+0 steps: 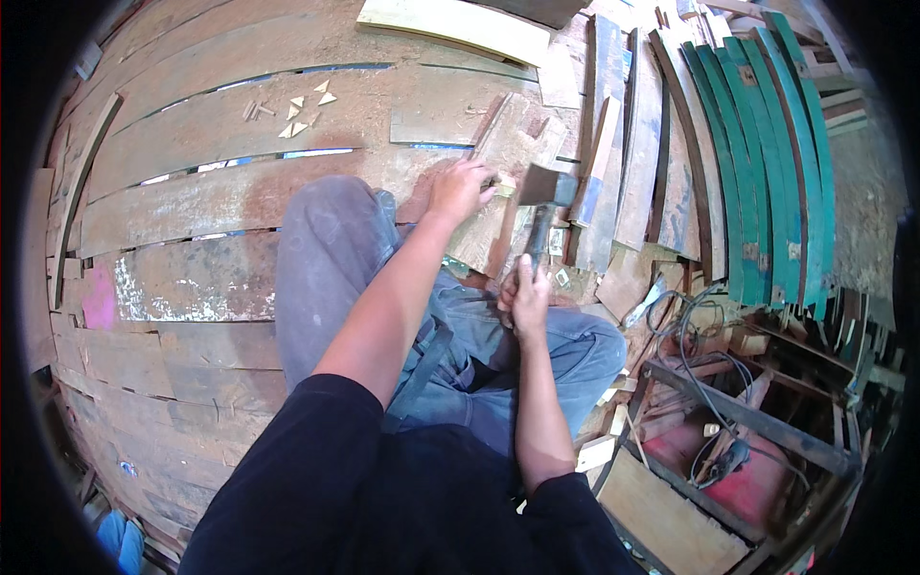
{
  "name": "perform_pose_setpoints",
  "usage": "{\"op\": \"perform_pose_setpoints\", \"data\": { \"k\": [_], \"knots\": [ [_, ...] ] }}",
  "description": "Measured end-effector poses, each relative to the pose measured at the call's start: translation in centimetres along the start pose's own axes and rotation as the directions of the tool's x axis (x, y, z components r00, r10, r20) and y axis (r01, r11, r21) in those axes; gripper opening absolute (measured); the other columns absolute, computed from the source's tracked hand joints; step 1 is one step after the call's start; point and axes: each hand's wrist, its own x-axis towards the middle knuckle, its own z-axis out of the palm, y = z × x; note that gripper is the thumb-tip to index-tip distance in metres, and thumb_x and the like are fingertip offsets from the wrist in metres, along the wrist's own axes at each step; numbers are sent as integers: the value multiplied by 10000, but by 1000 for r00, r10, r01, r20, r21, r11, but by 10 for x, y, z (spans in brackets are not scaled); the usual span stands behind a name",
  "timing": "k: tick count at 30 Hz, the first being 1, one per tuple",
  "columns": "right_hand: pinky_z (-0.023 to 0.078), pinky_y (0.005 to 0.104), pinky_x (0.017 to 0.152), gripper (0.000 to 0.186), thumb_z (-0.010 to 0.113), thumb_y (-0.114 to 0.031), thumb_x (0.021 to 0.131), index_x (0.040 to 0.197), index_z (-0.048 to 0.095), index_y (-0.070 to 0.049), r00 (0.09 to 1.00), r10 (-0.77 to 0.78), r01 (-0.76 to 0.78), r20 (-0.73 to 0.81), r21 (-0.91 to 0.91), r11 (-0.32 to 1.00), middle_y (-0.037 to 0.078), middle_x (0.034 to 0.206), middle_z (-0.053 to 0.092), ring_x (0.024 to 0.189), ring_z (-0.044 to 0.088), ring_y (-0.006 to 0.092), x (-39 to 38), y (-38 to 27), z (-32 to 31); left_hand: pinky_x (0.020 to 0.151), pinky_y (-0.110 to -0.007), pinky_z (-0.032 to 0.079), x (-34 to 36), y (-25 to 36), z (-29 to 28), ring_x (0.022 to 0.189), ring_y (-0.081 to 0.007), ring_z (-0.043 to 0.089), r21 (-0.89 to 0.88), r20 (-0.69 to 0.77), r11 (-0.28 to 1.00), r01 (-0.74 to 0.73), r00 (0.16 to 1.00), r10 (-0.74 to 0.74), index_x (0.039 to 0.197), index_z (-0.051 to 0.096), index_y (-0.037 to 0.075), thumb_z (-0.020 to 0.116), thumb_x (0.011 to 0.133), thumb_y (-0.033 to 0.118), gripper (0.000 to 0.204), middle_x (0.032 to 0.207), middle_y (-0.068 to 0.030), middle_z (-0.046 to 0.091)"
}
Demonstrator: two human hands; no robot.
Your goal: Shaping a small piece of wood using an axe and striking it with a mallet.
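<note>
My right hand (525,295) is wrapped round the dark handle of a hatchet (548,188), its broad dark metal head raised just right of my left hand. My left hand (460,190) pinches a small pale piece of wood (502,185) against a worn wooden board (517,225) between my knees. The hatchet head looks close to the small piece; I cannot tell whether they touch. Several small light wooden triangles (298,102) lie on the plank floor beyond my left knee, beside a few short thin sticks (257,111).
Green-painted boards (757,153) and bare planks (637,144) lie side by side at the right. A pale board (450,27) is at the far side. Lower right stands a dark metal frame (757,412) with cables (685,335). Narrow gaps run between the floor planks (192,206).
</note>
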Motion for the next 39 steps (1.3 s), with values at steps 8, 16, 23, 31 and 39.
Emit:
{"op": "perform_pose_setpoints", "data": {
  "k": [8, 16, 23, 31, 39],
  "knots": [
    [223, 232, 347, 326, 401, -394, 1028, 881, 413, -103, 987, -114, 142, -114, 277, 950, -29, 542, 294, 395, 265, 61, 6, -29, -35, 890, -378, 484, 16, 35, -16, 1057, -219, 575, 80, 144, 991, 104, 983, -114, 1077, 664, 213, 719, 758, 313, 339, 1079, -13, 611],
    [209, 226, 355, 331, 439, -404, 1012, 901, 452, -92, 950, -54, 170, -307, 367, 915, -45, 544, 262, 409, 239, 58, 15, -20, -49, 923, -408, 399, 40, 36, 24, 1100, -199, 527, 369, 344, 833, -414, 893, 291, 1096, 677, 254, 734, 751, 270, 350, 1059, -2, 606],
    [209, 226, 351, 338, 449, -413, 1007, 866, 449, -107, 961, -72, 178, -268, 400, 899, -50, 541, 273, 404, 240, 53, 24, -18, -52, 855, -396, 499, 121, -80, -88, 1001, -323, 637, 150, 128, 988, -48, 991, 28, 1087, 652, 84, 727, 715, 74, 380, 1053, -137, 680],
    [204, 228, 347, 331, 427, -390, 1020, 859, 431, -101, 982, -39, 100, -185, 334, 937, -41, 547, 270, 401, 232, 57, 29, -7, -42, 830, -413, 511, 65, -233, -209, 950, -314, 658, 256, 5, 867, 429, 896, -445, 1114, 664, 89, 716, 756, 155, 368, 1038, -172, 675],
    [254, 226, 351, 328, 443, -380, 1016, 828, 384, -118, 966, 20, 8, -256, 107, 994, -35, 560, 319, 412, 307, 60, 18, -13, -24, 873, -388, 510, 106, -192, -204, 1014, -314, 643, 13, -18, 958, 288, 958, -287, 1152, 669, 122, 672, 773, 151, 380, 1098, -168, 671]
  ]
}}
